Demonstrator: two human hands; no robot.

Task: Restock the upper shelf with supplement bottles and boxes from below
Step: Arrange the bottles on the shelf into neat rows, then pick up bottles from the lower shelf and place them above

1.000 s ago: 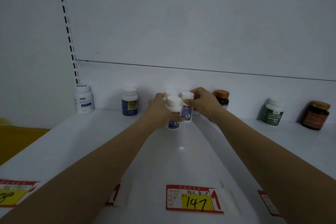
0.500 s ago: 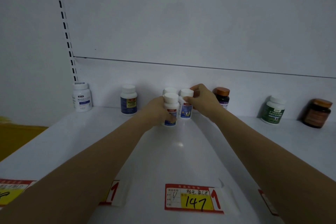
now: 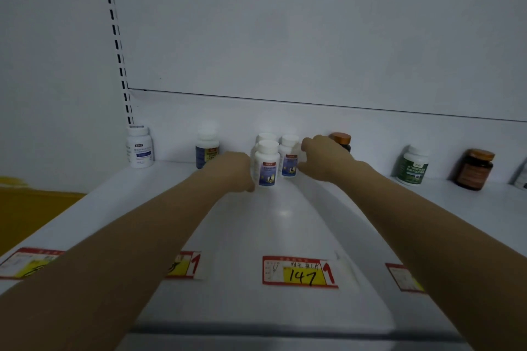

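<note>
Well, both bare arms are stretched out over the white upper shelf point(image 3: 285, 216), reaching to a little huddle of three supplement bottles near the middle of its back edge. All three look alike: white plastic, white screw caps, and a label with a red strip over a dark blue panel with a yellowish picture. The front bottle point(image 3: 267, 164) stands upright. The second bottle point(image 3: 289, 157) stands just behind it to the right, and the third bottle point(image 3: 266, 137) sits hard against the back panel, showing only its cap.

The left hand point(image 3: 236, 169) lies against the left side of the front bottle. Its fingers are out of sight, so I can't tell whether it grips the bottle or only touches it. The right hand point(image 3: 320, 155) is at the right side of the second bottle, fingers up by the cap and thumb lower by the label. It is blurred, and I can't tell whether it pinches or has let go.

Along the back edge stand others, well apart. A white bottle point(image 3: 139, 147) is in the left back corner, and a dark-labelled bottle point(image 3: 206, 148) is partly behind the left wrist. An amber-capped bottle point(image 3: 340, 140) peeks over the right hand, and further right stand a green-labelled bottle point(image 3: 413, 165) and a brown jar point(image 3: 474, 169). On the front edge sit red and yellow price tags, one reading 147 point(image 3: 299, 273).
</note>
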